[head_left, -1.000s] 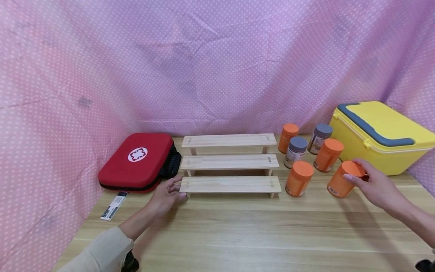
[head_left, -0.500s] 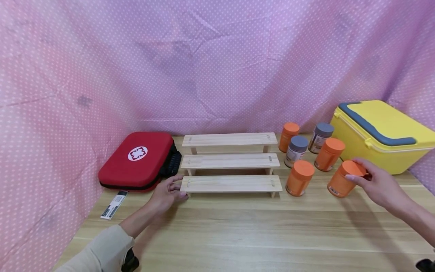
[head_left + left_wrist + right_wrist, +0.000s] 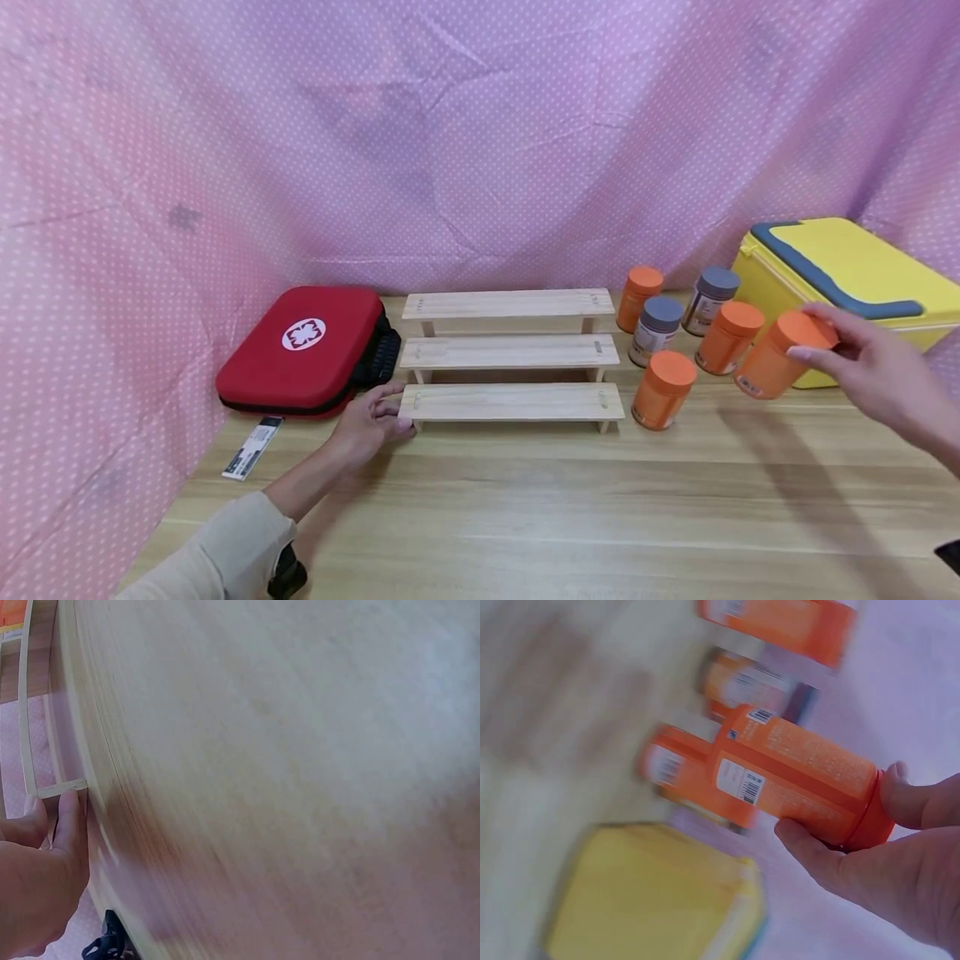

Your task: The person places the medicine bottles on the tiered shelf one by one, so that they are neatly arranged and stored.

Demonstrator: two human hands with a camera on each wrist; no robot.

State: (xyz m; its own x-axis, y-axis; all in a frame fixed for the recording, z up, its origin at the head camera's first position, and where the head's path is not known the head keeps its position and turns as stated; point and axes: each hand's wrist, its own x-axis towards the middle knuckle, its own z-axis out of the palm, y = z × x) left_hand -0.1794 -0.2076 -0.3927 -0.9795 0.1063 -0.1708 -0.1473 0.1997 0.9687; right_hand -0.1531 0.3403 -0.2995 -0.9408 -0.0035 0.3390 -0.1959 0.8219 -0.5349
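My right hand [image 3: 877, 367] grips an orange jar [image 3: 780, 358] by its lid, fingers and thumb on opposite sides. The jar hangs tilted above the table, its barcode label showing in the right wrist view, where the thumb and fingers wrap the lid end [image 3: 877, 817]. At the left end of a three-tier wooden display stand [image 3: 513, 402], my left hand [image 3: 365, 429] holds the front step. In the left wrist view its thumb and a finger [image 3: 69, 817] pinch the step's end at the leg. All three tiers of the stand are bare.
Several jars stand right of the stand, among them an orange-lidded jar [image 3: 664, 390] in front and a grey-lidded jar [image 3: 654, 331]. Behind my right hand is a yellow box [image 3: 862, 258]. A red first-aid case [image 3: 300, 354] and a small labelled strip [image 3: 252, 448] lie left.
My right hand has lifted the orange jar off the table, moving it up and slightly right. The left hand stays at the stand's end.
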